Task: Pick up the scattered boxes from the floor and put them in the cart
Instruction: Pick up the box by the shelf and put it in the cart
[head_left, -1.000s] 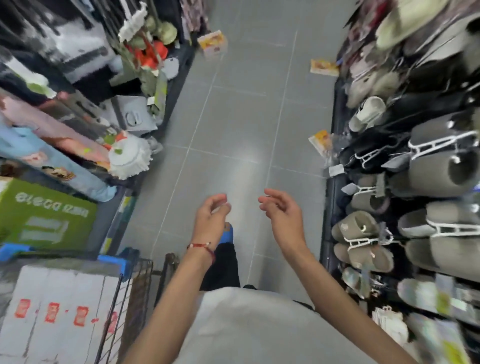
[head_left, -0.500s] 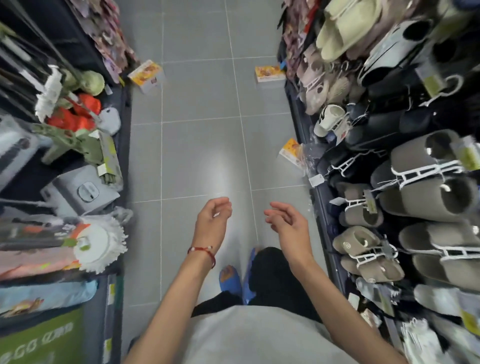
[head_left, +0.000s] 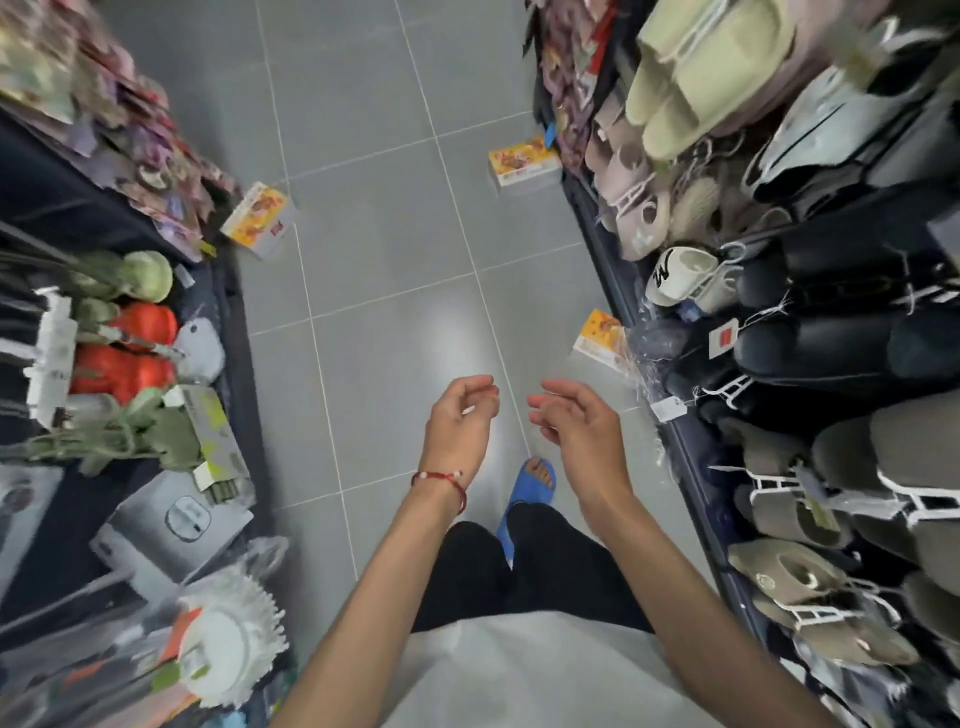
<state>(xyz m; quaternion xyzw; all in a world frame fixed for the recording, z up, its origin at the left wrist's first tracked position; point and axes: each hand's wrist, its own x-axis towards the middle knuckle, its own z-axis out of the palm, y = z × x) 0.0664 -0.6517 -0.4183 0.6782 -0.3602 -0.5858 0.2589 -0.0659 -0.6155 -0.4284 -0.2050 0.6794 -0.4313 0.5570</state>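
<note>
**Desk:** What's on the feed?

**Operator:** I'm looking down a shop aisle. Both hands are held out in front of the body at about the same height, close together but not touching. The left hand (head_left: 460, 421) has its fingers loosely curled, thumb near the fingertips, and nothing in them. The right hand (head_left: 576, 426) is much the same, with fingers relaxed, slightly bent and apart, holding nothing.

**Desk:** And the boxes?

**Operator:** I count three, all on the grey floor (head_left: 374, 249) and all ahead of the hands. The left box (head_left: 258, 221), yellow and orange, lies tilted at the foot of the left shelf (head_left: 236, 332). The far box (head_left: 522, 161) sits just beside the base of the slipper rack (head_left: 597, 244) on the right. The near box (head_left: 600, 340) is the closest to the right hand and is tucked against the same rack. Hanging tags and plastic hide part of it, so I can't tell how it lies.

**Desk:** Anything else?

**Operator:** I see a red bracelet (head_left: 441, 478) on the left wrist. A blue sandal (head_left: 532, 483) is on the foot that shows between the arms. Orange and green mop heads (head_left: 124, 358) fill the left shelf. The edges of the view are blurred, so I won't name the smaller goods there.
</note>
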